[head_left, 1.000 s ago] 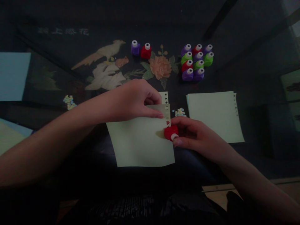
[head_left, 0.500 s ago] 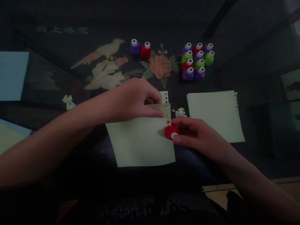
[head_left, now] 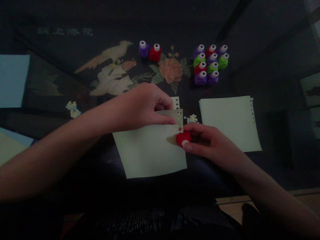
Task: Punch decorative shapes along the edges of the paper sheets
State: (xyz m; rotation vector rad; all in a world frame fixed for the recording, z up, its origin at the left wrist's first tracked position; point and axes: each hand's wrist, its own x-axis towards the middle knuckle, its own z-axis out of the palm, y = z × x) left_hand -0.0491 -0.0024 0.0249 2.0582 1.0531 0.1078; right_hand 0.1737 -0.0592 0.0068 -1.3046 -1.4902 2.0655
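My left hand (head_left: 157, 106) pinches the upper part of a pale yellow-green sheet of paper (head_left: 152, 150), thumb on top. Small shaped holes run down the sheet's right edge, a heart-shaped one among them. A red craft punch (head_left: 183, 138) with a white button sits on that edge, just below the holes. My right hand (head_left: 205, 140) grips the punch from the right, its thumb at the white button. Behind the held sheet, another punched paper (head_left: 176, 102) shows its edge. A little heap of paper cutouts (head_left: 192, 118) lies right of the sheet.
At the back stand a purple punch (head_left: 143, 50) and a red punch (head_left: 155, 53); several more punches (head_left: 212, 68) cluster to their right. A stack of punched sheets (head_left: 227, 125) lies at right. Blue paper (head_left: 12, 80) and more cutouts (head_left: 73, 109) are at left.
The red punch and my right hand have shifted very slightly upward, and the held sheet's edge has moved a little with them. Both grips stay the same.
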